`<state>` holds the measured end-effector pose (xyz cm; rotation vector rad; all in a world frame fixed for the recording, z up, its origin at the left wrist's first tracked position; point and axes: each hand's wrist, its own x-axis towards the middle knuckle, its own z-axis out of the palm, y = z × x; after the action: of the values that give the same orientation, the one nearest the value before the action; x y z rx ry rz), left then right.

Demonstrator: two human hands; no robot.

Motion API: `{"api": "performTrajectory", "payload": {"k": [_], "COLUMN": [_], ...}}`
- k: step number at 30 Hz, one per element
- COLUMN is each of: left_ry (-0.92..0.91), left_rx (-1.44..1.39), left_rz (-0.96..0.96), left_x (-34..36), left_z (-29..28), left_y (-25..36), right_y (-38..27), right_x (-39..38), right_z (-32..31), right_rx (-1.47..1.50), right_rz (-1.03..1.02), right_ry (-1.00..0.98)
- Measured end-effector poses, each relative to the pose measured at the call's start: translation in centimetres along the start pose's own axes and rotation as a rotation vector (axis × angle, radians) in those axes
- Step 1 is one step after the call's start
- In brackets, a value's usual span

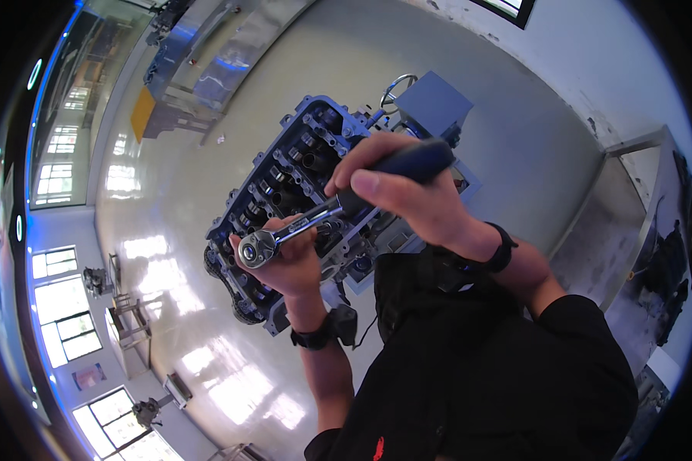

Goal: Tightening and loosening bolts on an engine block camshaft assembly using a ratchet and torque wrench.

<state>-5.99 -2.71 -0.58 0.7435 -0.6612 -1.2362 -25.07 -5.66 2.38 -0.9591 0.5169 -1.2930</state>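
Note:
A ratchet wrench (307, 220) with a chrome head and a dark handle is held slantwise above an engine cylinder head (291, 165). My right hand (411, 188) wraps round the dark handle, thumb on top. Under the chrome ratchet head, my left hand (288, 261) is closed with its fingers curled; the wrench covers part of them, and whatever is below the ratchet head is hidden. Camshafts and round bores show in the open top of the cylinder head, beyond both hands.
The engine sits on a stand with a grey box (434, 104) and a handwheel (397, 92) at its far right. A metal-topped bench (223, 69) stands at the far left. A grey metal frame (615, 200) is at the right, by the wall.

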Motion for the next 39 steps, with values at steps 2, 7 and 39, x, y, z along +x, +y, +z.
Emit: {"api": "performTrajectory", "payload": {"k": [2, 7, 39], "left_ry": [0.043, 0.011, -0.068], "left_rx": [0.068, 0.12, 0.417], "left_rz": [0.135, 0.362, 0.363], "left_x": [-0.3, -1.0, -3.6], "left_z": [-0.2, 0.6, -3.9], "left_y": [-1.4, -2.7, -3.9], "right_y": [2.0, 1.9, -9.8], "right_x": [-1.3, -5.8, 3.3], "right_z": [0.2, 2.7, 7.5], "right_rx": [-0.203, -0.596, -1.43], "right_rz": [-0.568, -0.891, 0.027], "right_ry": [-0.195, -0.51, -1.223]}}
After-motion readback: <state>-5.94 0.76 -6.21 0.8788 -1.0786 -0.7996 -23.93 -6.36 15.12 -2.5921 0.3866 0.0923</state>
